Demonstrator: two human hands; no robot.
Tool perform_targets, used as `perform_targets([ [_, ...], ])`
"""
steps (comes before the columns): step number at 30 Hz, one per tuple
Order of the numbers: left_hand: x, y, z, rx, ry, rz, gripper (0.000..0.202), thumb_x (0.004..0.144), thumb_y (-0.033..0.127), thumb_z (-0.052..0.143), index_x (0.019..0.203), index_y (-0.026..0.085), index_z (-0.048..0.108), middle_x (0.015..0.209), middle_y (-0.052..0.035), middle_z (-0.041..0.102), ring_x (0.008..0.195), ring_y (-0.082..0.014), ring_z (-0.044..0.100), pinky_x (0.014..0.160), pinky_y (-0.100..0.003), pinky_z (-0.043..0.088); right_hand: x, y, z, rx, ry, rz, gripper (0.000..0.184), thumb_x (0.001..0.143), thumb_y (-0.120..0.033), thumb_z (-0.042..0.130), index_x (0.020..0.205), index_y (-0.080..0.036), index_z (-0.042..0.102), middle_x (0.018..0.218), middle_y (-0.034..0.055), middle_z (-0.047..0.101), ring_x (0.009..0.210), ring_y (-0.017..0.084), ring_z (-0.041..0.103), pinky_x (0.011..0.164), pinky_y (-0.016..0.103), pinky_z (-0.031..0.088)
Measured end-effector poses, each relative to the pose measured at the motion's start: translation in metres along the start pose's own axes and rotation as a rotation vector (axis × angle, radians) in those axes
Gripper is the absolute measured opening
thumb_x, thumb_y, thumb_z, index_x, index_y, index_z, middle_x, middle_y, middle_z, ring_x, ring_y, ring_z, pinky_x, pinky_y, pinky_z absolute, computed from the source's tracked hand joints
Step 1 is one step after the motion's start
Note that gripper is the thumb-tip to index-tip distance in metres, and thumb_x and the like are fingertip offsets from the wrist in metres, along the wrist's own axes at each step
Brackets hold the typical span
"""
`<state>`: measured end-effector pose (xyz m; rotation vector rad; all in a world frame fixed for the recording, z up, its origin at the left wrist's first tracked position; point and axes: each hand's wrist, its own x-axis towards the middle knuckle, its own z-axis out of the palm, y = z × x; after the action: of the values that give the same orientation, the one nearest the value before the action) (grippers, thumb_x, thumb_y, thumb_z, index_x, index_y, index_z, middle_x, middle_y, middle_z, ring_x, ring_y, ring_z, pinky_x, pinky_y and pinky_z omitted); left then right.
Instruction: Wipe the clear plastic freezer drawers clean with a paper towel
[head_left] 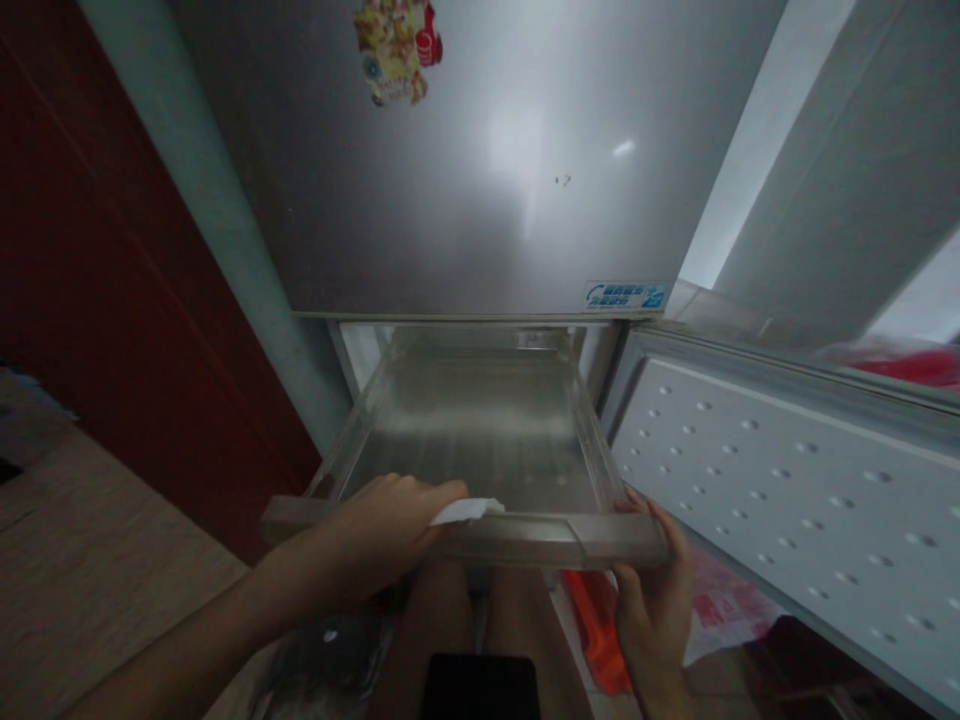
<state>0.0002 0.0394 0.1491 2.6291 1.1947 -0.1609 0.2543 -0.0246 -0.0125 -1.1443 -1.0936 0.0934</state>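
Note:
A clear plastic drawer (480, 395) is pulled far out of the lower compartment of a fridge. My left hand (401, 515) lies over the drawer's front edge with a white tissue (466, 511) pinched under its fingers; most of those fingertips are hidden. At the right end of the front panel (525, 540), my right hand (656, 580) grips the corner, its thumb below and its fingers over the top. The bare floor of the drawer shows through behind both hands.
A silver upper fridge door (480, 170) is closed above, bearing a colourful sticker (394, 50). The dimpled lower door (772, 490) hangs open to the right. Below it lie an orange bag (600, 630) and a pink-white plastic bag (727, 605). A dark red door (150, 270) stands left.

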Motion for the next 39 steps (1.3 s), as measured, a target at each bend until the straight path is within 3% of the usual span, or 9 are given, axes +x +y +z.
perform_targets([
  [6, -0.026, -0.044, -0.007, -0.084, 0.015, -0.138, 0.032, 0.096, 0.04, 0.036, 0.097, 0.026, 0.065, 0.084, -0.0019, 0.072, 0.079, -0.0228, 0.068, 0.069, -0.029, 0.044, 0.003, 0.003, 0.004, -0.013, 0.025, -0.063, 0.059, 0.092, -0.037, 0.055, 0.145, -0.024, 0.033, 0.135, 0.0142, 0.054, 0.125, 0.028, 0.053, 0.105, 0.054, 0.037],
  [10, -0.032, -0.047, -0.008, -0.044, 0.036, -0.184, 0.029, 0.095, 0.037, 0.038, 0.098, 0.026, 0.065, 0.085, -0.0027, 0.072, 0.081, -0.0233, 0.069, 0.069, -0.029, 0.045, 0.01, 0.009, 0.002, -0.101, -0.027, -0.117, 0.048, 0.095, -0.039, 0.049, 0.139, -0.023, 0.044, 0.136, 0.0138, 0.053, 0.129, 0.029, 0.047, 0.109, 0.056, 0.031],
  [14, -0.013, -0.02, -0.006, 0.092, -0.032, -0.157, 0.03, 0.096, 0.036, 0.037, 0.102, 0.023, 0.064, 0.09, -0.0076, 0.073, 0.086, -0.0285, 0.07, 0.071, -0.035, 0.049, 0.013, 0.01, -0.002, -0.161, -0.053, -0.149, 0.048, 0.096, -0.043, 0.045, 0.138, -0.021, 0.044, 0.136, 0.0141, 0.051, 0.129, 0.03, 0.045, 0.109, 0.057, 0.028],
  [19, 0.03, 0.028, -0.005, 0.127, -0.003, 0.077, 0.031, 0.098, 0.028, 0.035, 0.102, 0.019, 0.064, 0.095, -0.0112, 0.075, 0.084, -0.0308, 0.072, 0.071, -0.04, 0.053, 0.013, 0.008, -0.004, -0.187, -0.088, -0.122, 0.052, 0.096, -0.043, 0.044, 0.143, -0.021, 0.038, 0.138, 0.0145, 0.049, 0.129, 0.029, 0.045, 0.108, 0.056, 0.03],
  [23, 0.06, 0.062, -0.002, 0.114, 0.05, 0.214, 0.033, 0.1, 0.031, 0.035, 0.103, 0.017, 0.065, 0.091, -0.0121, 0.076, 0.081, -0.0315, 0.074, 0.066, -0.039, 0.055, 0.015, 0.009, -0.006, -0.211, -0.118, -0.129, 0.056, 0.096, -0.046, 0.043, 0.146, -0.022, 0.034, 0.141, 0.0146, 0.046, 0.13, 0.029, 0.043, 0.108, 0.056, 0.031],
  [28, 0.075, 0.078, 0.002, 0.12, 0.061, 0.259, 0.029, 0.097, 0.028, 0.039, 0.104, 0.015, 0.064, 0.093, -0.0143, 0.075, 0.082, -0.0337, 0.074, 0.063, -0.039, 0.055, 0.016, 0.014, -0.009, -0.231, -0.178, -0.201, 0.088, 0.081, -0.058, 0.063, 0.151, -0.023, 0.024, 0.146, 0.0172, 0.039, 0.133, 0.035, 0.04, 0.106, 0.061, 0.034],
  [31, 0.07, 0.073, 0.002, 0.101, 0.043, 0.245, 0.029, 0.097, 0.028, 0.038, 0.105, 0.016, 0.064, 0.094, -0.014, 0.075, 0.082, -0.0332, 0.074, 0.063, -0.038, 0.054, 0.013, 0.015, -0.008, -0.281, -0.162, -0.233, 0.098, 0.074, -0.048, 0.076, 0.152, -0.025, 0.021, 0.147, 0.017, 0.039, 0.133, 0.035, 0.04, 0.106, 0.062, 0.034],
  [34, 0.058, 0.059, 0.001, 0.072, 0.021, 0.219, 0.03, 0.098, 0.027, 0.035, 0.103, 0.018, 0.063, 0.093, -0.0107, 0.075, 0.081, -0.0299, 0.073, 0.064, -0.036, 0.052, 0.009, 0.014, -0.006, -0.298, -0.138, -0.232, 0.098, 0.074, -0.042, 0.077, 0.152, -0.027, 0.021, 0.147, 0.0165, 0.038, 0.134, 0.034, 0.039, 0.107, 0.062, 0.032],
  [39, 0.027, 0.012, -0.004, -0.014, -0.017, 0.146, 0.038, 0.102, 0.034, 0.028, 0.101, 0.022, 0.064, 0.095, -0.0036, 0.074, 0.083, -0.0231, 0.069, 0.072, -0.031, 0.048, 0.007, 0.012, -0.003, -0.285, -0.122, -0.229, 0.096, 0.074, -0.041, 0.077, 0.152, -0.026, 0.023, 0.147, 0.016, 0.038, 0.133, 0.034, 0.04, 0.108, 0.063, 0.03],
])
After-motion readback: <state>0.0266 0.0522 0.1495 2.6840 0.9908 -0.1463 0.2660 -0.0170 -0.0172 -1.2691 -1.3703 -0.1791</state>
